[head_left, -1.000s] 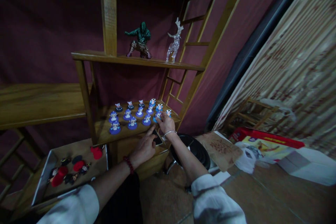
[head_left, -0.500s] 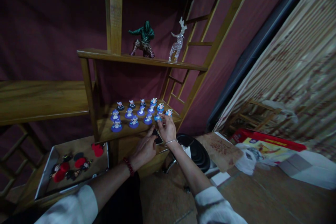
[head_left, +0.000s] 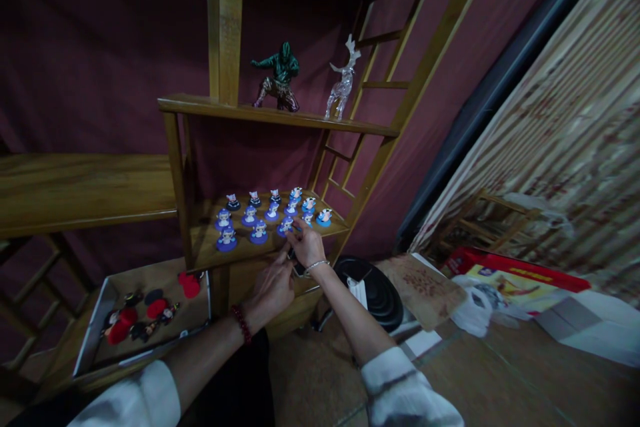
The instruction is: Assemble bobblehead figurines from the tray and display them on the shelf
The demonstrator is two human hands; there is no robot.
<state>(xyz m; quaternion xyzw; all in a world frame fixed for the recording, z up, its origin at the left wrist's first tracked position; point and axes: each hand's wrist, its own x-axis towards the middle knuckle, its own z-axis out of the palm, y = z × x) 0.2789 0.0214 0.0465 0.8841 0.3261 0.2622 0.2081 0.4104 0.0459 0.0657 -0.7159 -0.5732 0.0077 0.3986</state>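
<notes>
Several small figurines on round bases stand in rows on the lower wooden shelf (head_left: 205, 250): dark-based ones (head_left: 233, 202) at the back, purple ones (head_left: 259, 232) in front, blue-based ones (head_left: 324, 217) at the right. My right hand (head_left: 307, 247), with a silver bracelet, is at the shelf's front edge, its curled fingertips at a purple figurine (head_left: 285, 226). My left hand (head_left: 275, 283), with a red bead bracelet, lies just below and left, close to a dark flat object under the right hand. What its fingers hold, if anything, is hidden.
A green figure (head_left: 283, 73) and a clear deer (head_left: 343, 83) stand on the upper shelf (head_left: 200, 105). An open box (head_left: 170, 333) of red and black figurines is at lower left. A black round base (head_left: 370, 293), plastic bag (head_left: 473, 307) and white box (head_left: 595, 320) are at right.
My right hand has shifted left, from the blue-based figurine beside the right end to the purple one. That blue-based figurine now shows more fully. The view has moved slightly.
</notes>
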